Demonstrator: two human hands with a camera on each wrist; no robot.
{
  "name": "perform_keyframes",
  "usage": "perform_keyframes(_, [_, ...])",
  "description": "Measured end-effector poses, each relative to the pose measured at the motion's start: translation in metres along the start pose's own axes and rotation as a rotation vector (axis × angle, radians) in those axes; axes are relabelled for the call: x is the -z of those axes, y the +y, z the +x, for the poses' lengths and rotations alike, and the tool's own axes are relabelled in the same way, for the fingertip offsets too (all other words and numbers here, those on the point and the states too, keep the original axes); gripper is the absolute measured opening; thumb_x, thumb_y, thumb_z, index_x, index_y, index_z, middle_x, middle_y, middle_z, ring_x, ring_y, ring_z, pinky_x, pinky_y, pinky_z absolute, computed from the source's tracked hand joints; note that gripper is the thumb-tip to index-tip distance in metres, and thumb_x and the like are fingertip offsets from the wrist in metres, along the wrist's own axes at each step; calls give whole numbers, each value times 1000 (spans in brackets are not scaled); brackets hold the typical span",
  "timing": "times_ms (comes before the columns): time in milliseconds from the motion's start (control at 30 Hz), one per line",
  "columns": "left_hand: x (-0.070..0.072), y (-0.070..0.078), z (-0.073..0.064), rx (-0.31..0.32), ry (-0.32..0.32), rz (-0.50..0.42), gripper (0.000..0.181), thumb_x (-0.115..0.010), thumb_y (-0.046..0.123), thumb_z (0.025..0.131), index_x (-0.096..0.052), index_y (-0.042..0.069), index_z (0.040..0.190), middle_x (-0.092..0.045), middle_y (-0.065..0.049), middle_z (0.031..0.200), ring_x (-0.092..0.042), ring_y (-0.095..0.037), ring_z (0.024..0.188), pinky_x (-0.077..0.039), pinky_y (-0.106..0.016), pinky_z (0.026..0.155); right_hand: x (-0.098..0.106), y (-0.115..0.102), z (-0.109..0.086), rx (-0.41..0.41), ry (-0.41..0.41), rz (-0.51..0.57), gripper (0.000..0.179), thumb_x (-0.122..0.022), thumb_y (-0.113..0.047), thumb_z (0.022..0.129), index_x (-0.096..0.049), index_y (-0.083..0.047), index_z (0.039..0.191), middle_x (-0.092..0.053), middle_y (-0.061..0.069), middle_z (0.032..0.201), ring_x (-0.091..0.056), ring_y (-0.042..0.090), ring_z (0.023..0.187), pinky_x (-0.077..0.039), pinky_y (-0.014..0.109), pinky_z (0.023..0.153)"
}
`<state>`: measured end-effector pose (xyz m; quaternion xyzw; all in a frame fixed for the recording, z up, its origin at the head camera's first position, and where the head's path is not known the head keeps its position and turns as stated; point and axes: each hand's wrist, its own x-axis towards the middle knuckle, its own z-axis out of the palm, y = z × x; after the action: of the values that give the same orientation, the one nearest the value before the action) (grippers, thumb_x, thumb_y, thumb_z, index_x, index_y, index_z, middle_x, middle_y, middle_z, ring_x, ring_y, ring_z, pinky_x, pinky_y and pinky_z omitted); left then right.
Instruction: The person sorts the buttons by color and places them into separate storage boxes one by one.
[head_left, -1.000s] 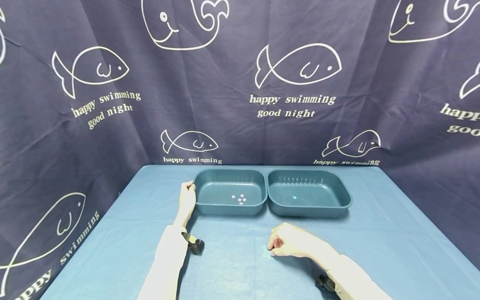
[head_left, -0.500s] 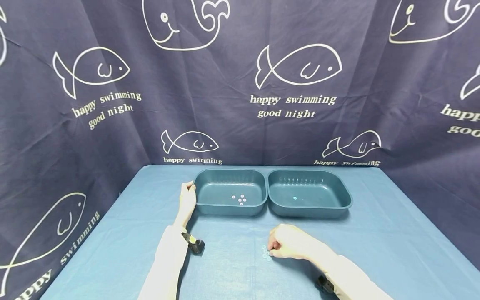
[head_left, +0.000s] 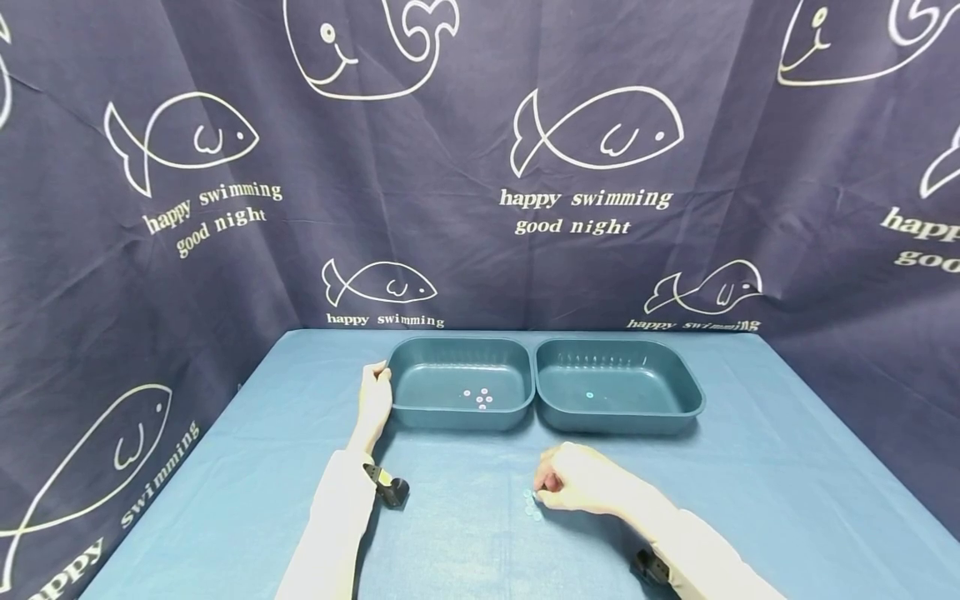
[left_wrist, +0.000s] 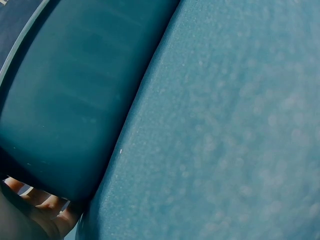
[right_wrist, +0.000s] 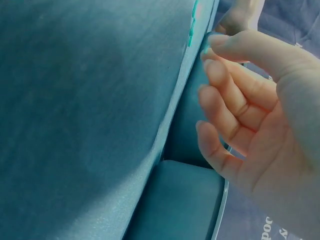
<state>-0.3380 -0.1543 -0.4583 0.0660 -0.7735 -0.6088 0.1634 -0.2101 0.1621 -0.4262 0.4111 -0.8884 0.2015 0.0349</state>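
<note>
My right hand (head_left: 581,479) is just above the table, pinching a small green button (right_wrist: 207,50) between thumb and index fingertip; the other fingers are loosely curled. Beside those fingertips lies a cluster of several pale green buttons (head_left: 533,512). My left hand (head_left: 375,398) holds the left end of the left teal bin (head_left: 457,420), its fingers partly hidden by the bin wall (left_wrist: 70,100) in the left wrist view. Several pink buttons (head_left: 484,391) lie in this bin. The right teal bin (head_left: 615,423) has one green button (head_left: 589,395) on its floor.
Both bins stand side by side towards the back of the table (head_left: 450,533), which has a light blue cover. A dark curtain (head_left: 480,208) with white fish prints hangs behind and at the sides. Each wrist wears a black camera (head_left: 393,492).
My right hand has risen slightly from the button cluster, with a green button now between its fingertips. The left hand and both bins have stayed in place.
</note>
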Motion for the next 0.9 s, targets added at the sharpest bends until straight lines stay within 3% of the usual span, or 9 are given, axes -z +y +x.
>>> perform_keyframes(500, [0, 1, 1, -15, -1, -3, 30, -36, 8, 97, -41, -7, 122, -47, -29, 126, -42, -39, 122, -30, -49, 104, 11, 5, 5, 17, 105, 22, 7, -68, -14, 73, -71, -16, 79, -56, -12, 68, -50, -4, 65, -42, 11, 62])
perform_keyframes(900, [1, 1, -2, -3, -7, -4, 31, -36, 8, 97, -40, -7, 124, -47, -29, 127, -42, -39, 123, -30, -49, 105, 22, 6, 6, 5, 172, -34, 9, -67, -12, 72, -70, -18, 79, -53, -13, 66, -49, -2, 64, -42, 15, 62])
